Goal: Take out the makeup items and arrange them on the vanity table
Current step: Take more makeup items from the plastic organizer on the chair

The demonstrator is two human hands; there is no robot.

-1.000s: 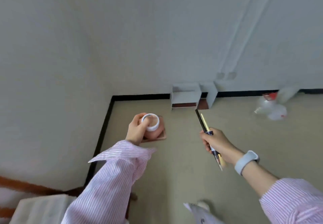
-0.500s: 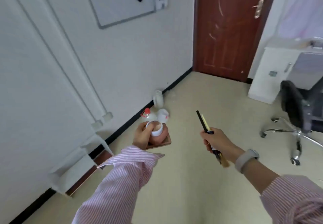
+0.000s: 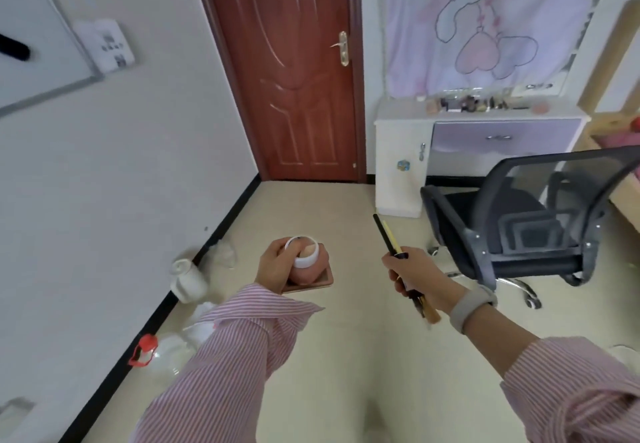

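Observation:
My left hand point(image 3: 275, 266) grips a stack of makeup items: a white jar point(image 3: 305, 255), a pink sponge point(image 3: 308, 273) and a flat pink compact point(image 3: 320, 282) underneath. My right hand point(image 3: 414, 276) holds two thin pencils point(image 3: 388, 237), one black and one yellow, pointing up and away. The white vanity table point(image 3: 401, 165) with a lilac drawer stands ahead on the right. Several small makeup items point(image 3: 471, 102) sit along its top.
A black mesh office chair point(image 3: 526, 221) stands in front of the vanity. A red-brown door point(image 3: 298, 68) is straight ahead. Along the left wall lie a white jug point(image 3: 187, 280), a red-capped plastic bottle point(image 3: 152, 356) and crumpled bags. A wooden bed frame point(image 3: 620, 179) is at right.
My view has swung to the right, from the wall corner to the door, chair and vanity. Both hands keep hold of the same items in front of me.

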